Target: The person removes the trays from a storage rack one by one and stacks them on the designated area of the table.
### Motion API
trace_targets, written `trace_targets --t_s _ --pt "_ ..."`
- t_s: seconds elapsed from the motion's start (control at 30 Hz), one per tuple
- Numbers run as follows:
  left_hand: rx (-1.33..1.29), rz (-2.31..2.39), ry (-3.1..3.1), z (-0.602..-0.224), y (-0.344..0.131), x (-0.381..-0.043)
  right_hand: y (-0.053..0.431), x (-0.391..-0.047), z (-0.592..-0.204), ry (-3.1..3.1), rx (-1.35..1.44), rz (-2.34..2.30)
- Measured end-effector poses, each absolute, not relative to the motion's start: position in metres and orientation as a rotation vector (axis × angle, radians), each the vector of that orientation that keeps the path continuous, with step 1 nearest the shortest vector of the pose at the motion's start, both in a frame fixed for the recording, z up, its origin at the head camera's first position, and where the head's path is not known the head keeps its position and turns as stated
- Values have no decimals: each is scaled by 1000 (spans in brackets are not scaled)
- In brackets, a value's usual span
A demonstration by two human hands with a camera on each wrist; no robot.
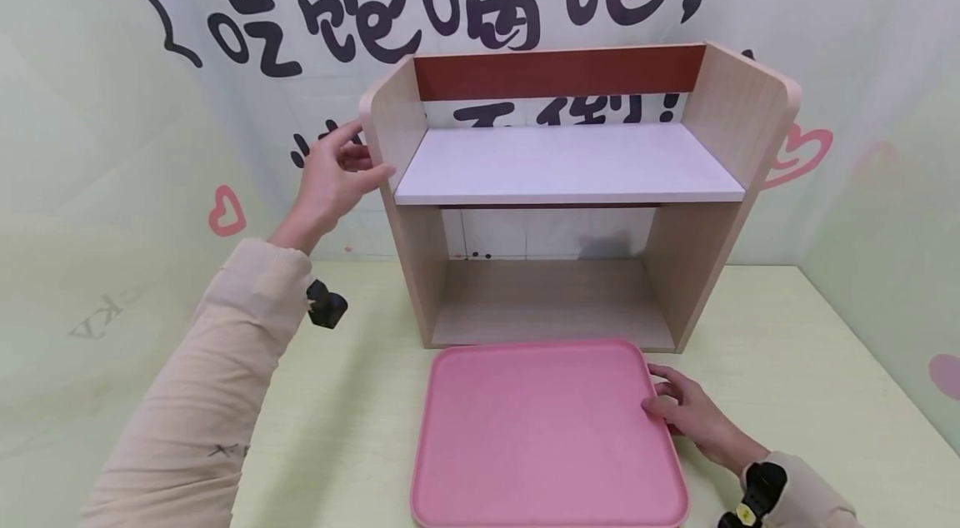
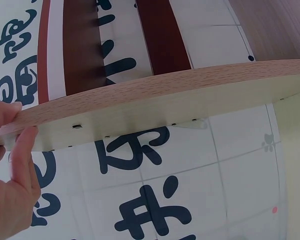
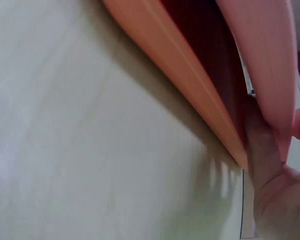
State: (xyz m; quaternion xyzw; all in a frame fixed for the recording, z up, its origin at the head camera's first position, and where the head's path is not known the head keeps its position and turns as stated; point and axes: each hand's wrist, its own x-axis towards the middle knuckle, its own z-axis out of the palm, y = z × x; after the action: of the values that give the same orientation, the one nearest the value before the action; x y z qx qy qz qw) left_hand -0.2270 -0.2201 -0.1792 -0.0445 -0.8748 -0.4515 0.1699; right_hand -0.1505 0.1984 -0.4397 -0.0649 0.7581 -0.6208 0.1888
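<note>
A small two-tier wooden desk shelf (image 1: 570,170) stands upright with a white middle board and a brown back rail. My left hand (image 1: 337,174) pinches the front edge of its left side panel, thumb and fingers on either side in the left wrist view. In front of the shelf lies a pink tray (image 1: 547,428); my right hand (image 1: 697,415) grips its right rim, thumb on top and fingers underneath. From the right wrist view, an orange-looking tray (image 3: 175,60) sits on the table below the pink one, with a gap between them.
The pale table (image 1: 352,395) extends left and right of the tray, with its right edge (image 1: 877,361) in view. A printed cloth backdrop (image 1: 187,136) with large dark characters hangs close behind the shelf. Black wrist devices (image 1: 326,305) sit at both cuffs.
</note>
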Motion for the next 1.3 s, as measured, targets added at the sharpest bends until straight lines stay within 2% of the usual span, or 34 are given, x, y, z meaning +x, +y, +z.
trace_targets --t_s 0.5,1.3 --pt "-125 -1289 -2484 -179 -220 -227 201 -154 -435 2339 -293 -1621" --pt "-123 -1290 -2479 -180 -220 -227 205 -158 -441 2278 -252 -1525"
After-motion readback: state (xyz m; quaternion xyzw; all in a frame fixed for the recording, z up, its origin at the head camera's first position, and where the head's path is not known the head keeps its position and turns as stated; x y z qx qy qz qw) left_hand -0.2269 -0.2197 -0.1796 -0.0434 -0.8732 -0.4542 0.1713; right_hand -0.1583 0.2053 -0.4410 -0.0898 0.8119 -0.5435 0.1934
